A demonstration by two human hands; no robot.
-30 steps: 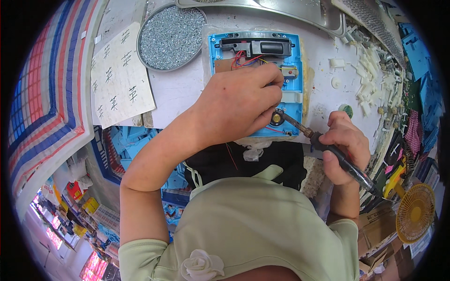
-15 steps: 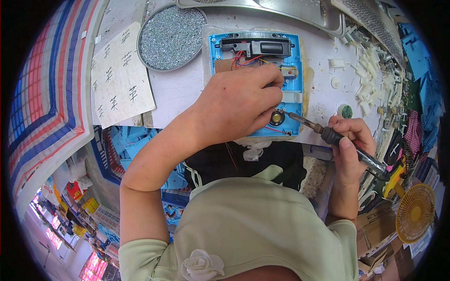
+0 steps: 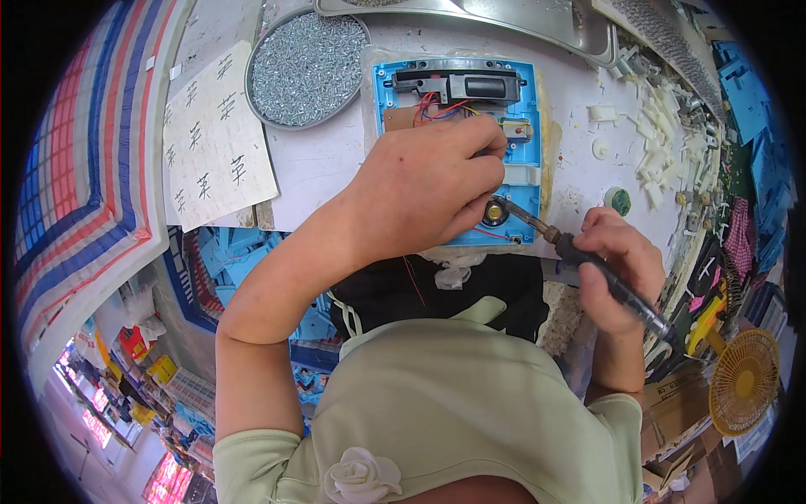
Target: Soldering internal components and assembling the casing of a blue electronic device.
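Observation:
A blue plastic casing [image 3: 527,151] lies on the bench, with a black module [image 3: 483,86], coloured wires [image 3: 435,107] and a round black part with a brass-coloured centre [image 3: 494,212] inside. My left hand [image 3: 437,181] reaches over it, fingers pinched together; whatever they hold is hidden beneath them. In my right hand [image 3: 623,267] is a soldering iron [image 3: 617,286], gripped by its dark handle. Its tip points left and meets the upper edge of the round part, close to my left fingertips.
A round tray [image 3: 250,84] of small screws stands at the far left beside a handwritten sheet [image 3: 220,134]. A metal tray [image 3: 504,18] sits at the back. White plastic pieces [image 3: 655,134] and a small green-topped tub [image 3: 619,201] are to the right, above a yellow fan [image 3: 744,382].
My right hand has shifted a little left and down with the soldering iron, bringing its tip further over the round part. My left hand has stayed in place.

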